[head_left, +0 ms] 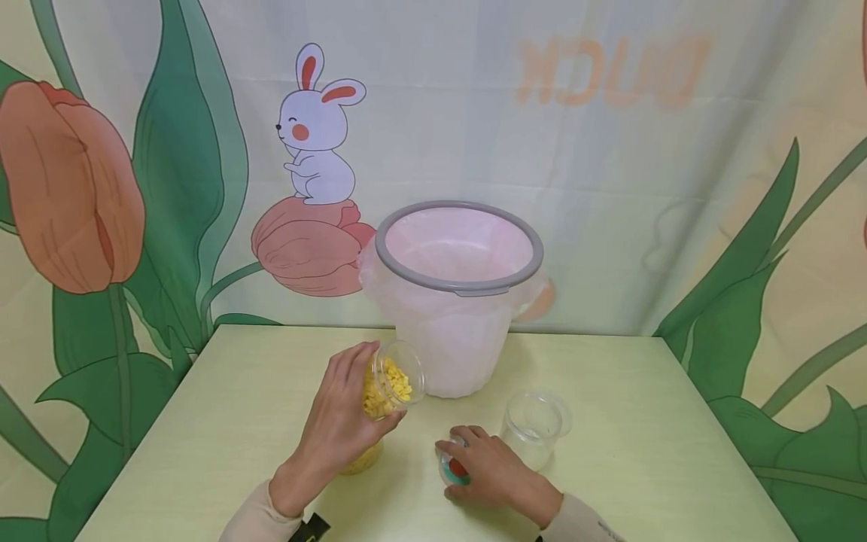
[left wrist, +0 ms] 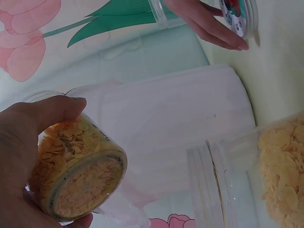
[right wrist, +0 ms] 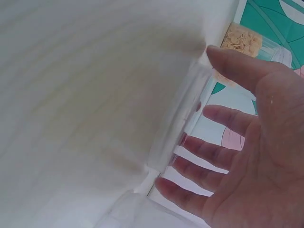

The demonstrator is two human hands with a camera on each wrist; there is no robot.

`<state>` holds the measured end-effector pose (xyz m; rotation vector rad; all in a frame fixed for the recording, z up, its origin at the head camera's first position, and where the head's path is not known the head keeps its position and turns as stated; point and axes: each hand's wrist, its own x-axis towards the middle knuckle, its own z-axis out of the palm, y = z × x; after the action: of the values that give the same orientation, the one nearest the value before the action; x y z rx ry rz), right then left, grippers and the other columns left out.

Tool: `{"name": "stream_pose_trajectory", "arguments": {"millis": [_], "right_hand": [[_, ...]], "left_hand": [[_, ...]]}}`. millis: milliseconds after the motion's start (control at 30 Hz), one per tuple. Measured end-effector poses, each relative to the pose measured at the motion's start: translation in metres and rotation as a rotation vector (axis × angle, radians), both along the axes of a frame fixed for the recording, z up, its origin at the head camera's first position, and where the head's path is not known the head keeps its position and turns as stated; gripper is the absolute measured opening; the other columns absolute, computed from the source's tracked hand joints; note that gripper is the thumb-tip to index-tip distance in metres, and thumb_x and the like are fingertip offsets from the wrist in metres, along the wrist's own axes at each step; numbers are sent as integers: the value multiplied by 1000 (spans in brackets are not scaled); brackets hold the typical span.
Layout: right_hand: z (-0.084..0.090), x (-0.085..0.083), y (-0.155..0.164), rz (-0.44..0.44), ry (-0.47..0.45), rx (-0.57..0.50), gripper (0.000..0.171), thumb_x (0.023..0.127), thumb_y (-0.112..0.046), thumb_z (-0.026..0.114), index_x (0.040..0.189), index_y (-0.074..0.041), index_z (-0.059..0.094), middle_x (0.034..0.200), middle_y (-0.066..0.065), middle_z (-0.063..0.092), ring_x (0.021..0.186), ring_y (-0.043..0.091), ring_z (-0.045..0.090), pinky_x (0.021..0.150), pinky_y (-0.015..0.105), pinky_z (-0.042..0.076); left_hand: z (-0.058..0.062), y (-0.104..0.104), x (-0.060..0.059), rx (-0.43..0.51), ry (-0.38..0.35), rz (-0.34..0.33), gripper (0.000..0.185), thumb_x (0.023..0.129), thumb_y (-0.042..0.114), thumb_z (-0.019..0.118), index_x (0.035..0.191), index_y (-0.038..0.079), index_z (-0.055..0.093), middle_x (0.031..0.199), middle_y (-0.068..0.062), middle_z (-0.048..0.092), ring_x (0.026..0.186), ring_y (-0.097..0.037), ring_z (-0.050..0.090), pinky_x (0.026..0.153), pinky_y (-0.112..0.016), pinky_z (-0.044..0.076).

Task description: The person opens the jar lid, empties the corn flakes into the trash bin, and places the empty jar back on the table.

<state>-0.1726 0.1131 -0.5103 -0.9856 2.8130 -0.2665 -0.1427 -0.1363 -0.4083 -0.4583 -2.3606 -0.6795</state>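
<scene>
My left hand (head_left: 342, 418) grips a clear jar (left wrist: 88, 164) of yellow flakes and tilts it, mouth toward the right. The flakes (head_left: 396, 380) show through the jar's mouth. Partly hidden under that hand, a second clear jar (left wrist: 221, 190) with flakes stands on the table. Low over the table, my right hand (head_left: 497, 467) spans a round lid (head_left: 454, 470) with a red and green label, thumb on one side and fingers across the other. In the right wrist view the lid (right wrist: 175, 121) lies edge-on between thumb and fingertips. Beside this hand stands an empty clear jar (head_left: 535, 429).
A pale pink bin (head_left: 447, 354) with a grey rim and a plastic liner stands at the back of the table (head_left: 630, 421), just beyond both hands. Behind it hangs a printed curtain (head_left: 609, 188) with tulips and a rabbit.
</scene>
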Motion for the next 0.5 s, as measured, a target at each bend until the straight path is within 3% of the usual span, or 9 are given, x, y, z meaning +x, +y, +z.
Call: {"name": "stream_pose_trajectory", "arguments": {"millis": [500], "right_hand": [[16, 0, -3, 58, 158, -40, 66, 89, -60, 60, 146, -31, 45, 150, 5, 46, 138, 26, 43, 109, 51, 42]], "left_hand": [[0, -2, -2, -6, 59, 0, 104, 52, 27, 96, 140, 7, 43, 130, -11, 54, 119, -27, 50, 98, -45, 51]]}}
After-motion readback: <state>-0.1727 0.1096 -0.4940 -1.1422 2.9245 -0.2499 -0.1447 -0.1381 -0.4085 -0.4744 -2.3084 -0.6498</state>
